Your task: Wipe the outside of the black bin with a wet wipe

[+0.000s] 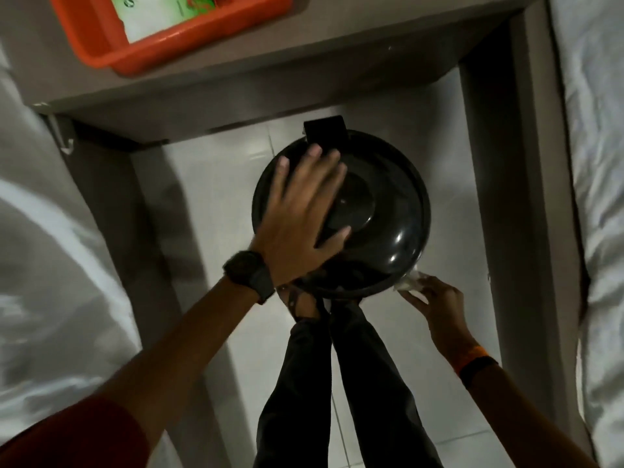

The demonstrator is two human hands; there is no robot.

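A round black bin [385, 211] with a shiny domed lid stands on the white tiled floor under a small table, seen from straight above. My left hand [304, 211] lies flat on the left half of the lid, fingers spread, a dark watch on its wrist. My right hand [435, 302] is at the bin's near right side and holds a crumpled white wet wipe [410, 283] pressed against the outer wall just below the lid's rim. The bin's side wall is hidden by the lid.
The grey table [236, 79] spans the bin, with legs at left and right. An orange tray [111, 45] with a green-and-white pack sits on top. White bedding [601, 163] lies on the right, more on the left. My legs and feet stand just before the bin.
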